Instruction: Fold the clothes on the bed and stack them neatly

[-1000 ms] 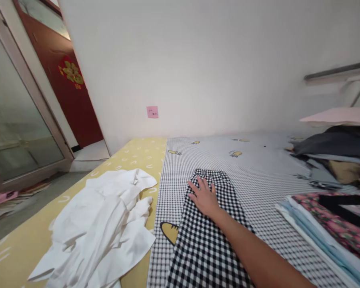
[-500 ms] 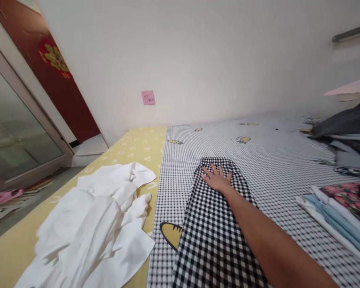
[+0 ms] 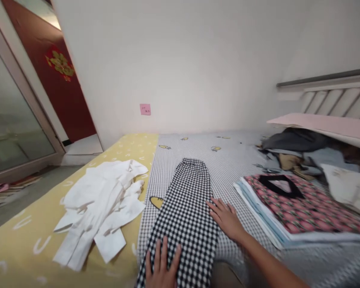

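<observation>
Black-and-white checked trousers point(image 3: 187, 200) lie lengthwise on the bed, folded into a long strip, their gathered waistband at the far end. My left hand point(image 3: 162, 266) rests flat on the near part of the cloth with its fingers spread. At the right edge of the trousers, about midway along, my right hand point(image 3: 226, 219) lies with fingers stretched out and the fingertips on the fabric. A crumpled white shirt-like garment point(image 3: 108, 200) is to the left, apart from both hands.
On the right sits a stack of folded clothes with a red-patterned top point(image 3: 312, 208) uppermost. Behind it, dark and grey clothes point(image 3: 297, 140) are heaped under a pink board point(image 3: 324, 122). The bed's yellow sheet point(image 3: 27, 240) ends along the left; a white wall point(image 3: 198, 72) stands behind.
My right hand has moved from near the waistband to the right edge of the trousers. My left hand has come into view on the near part. The view has swung right, showing more of the clothes stack.
</observation>
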Tool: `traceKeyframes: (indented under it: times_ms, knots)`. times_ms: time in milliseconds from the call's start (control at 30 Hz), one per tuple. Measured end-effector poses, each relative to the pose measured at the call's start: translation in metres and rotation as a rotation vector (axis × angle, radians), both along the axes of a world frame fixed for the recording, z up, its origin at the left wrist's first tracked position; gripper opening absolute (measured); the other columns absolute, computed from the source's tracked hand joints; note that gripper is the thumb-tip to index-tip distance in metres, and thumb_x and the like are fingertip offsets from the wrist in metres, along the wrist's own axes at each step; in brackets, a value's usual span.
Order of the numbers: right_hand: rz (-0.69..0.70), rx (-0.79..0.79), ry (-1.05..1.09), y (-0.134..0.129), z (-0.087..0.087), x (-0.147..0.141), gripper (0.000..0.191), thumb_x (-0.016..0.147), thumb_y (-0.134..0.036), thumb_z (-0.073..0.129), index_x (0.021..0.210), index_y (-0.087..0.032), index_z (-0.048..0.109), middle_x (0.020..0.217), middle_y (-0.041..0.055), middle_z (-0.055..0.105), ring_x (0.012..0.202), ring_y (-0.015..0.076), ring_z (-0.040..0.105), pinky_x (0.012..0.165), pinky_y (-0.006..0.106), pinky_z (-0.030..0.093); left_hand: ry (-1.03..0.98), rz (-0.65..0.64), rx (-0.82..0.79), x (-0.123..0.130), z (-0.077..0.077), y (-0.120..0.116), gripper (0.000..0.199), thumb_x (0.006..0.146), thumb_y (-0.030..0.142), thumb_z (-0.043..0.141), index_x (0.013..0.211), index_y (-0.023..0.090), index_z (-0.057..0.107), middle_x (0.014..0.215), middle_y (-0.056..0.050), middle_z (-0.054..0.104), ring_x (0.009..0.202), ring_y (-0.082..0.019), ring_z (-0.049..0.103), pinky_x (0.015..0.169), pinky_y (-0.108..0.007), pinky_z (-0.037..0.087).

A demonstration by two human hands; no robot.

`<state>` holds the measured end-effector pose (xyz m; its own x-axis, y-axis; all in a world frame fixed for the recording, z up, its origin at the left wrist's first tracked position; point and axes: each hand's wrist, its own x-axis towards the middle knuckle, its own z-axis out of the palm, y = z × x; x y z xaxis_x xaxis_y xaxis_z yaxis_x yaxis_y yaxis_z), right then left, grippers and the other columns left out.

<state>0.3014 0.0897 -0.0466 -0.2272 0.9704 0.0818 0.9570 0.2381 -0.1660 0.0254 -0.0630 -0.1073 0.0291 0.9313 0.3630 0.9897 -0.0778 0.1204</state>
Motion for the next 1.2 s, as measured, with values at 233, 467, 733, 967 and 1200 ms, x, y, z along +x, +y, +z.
traceKeyframes:
  times_ms: [233,467,733,967,1200]
  knots:
    - [-0.156,0.076,-0.108,-0.063,-0.009,0.017,0.052,0.102,-0.040,0.027,0.152,-0.034,0.041,0.161,-0.0028,0.036,0.150,0.0271,0.026,0.120,0.056,0.018,-0.205,-0.157,-0.127,-0.027,0.005,-0.027,0.055,0.087,0.013,0.046,0.132,0.039,0.062,0.158,-0.004,0.043,0.146,-0.030,0.038,0.116,-0.060,0.034]
    - [-0.226,0.190,-0.045,-0.107,-0.043,0.011,0.058,0.094,-0.037,0.032,0.149,-0.028,0.046,0.158,0.0097,0.041,0.146,0.0363,0.033,0.110,0.066,0.031,-0.890,0.369,-0.140,-0.134,-0.035,-0.134,0.077,0.089,0.060,0.035,0.147,0.010,0.038,0.155,-0.020,0.043,0.147,-0.029,0.036,0.120,-0.047,0.034]
    - [0.564,0.494,0.044,-0.218,-0.078,-0.065,0.074,0.083,-0.019,0.046,0.151,-0.043,0.038,0.160,-0.0012,0.038,0.146,0.0337,0.034,0.112,0.063,0.031,-1.554,0.686,-0.557,-0.152,-0.064,-0.253,0.077,0.088,0.072,0.028,0.145,0.021,0.040,0.149,-0.019,0.052,0.132,-0.030,0.055,0.115,-0.052,0.035]
    - [1.063,0.343,0.194,-0.262,-0.104,-0.101,0.061,0.095,-0.045,0.052,0.153,-0.037,0.036,0.155,0.0098,0.046,0.139,0.0277,0.047,0.107,0.050,0.047,-1.899,0.444,-0.518,-0.105,0.004,-0.233,0.086,0.083,0.074,0.051,0.149,0.021,0.035,0.142,-0.016,0.059,0.127,-0.027,0.058,0.107,-0.042,0.043]
    - [0.980,0.125,0.307,-0.256,-0.103,-0.104,0.050,0.101,-0.030,0.045,0.148,-0.046,0.040,0.150,0.0007,0.053,0.131,0.0187,0.057,0.105,0.040,0.051,-2.037,0.608,-0.384,-0.094,0.067,-0.214,0.059,0.079,0.028,0.065,0.136,0.020,0.052,0.130,-0.014,0.068,0.116,-0.026,0.065,0.107,-0.041,0.045]
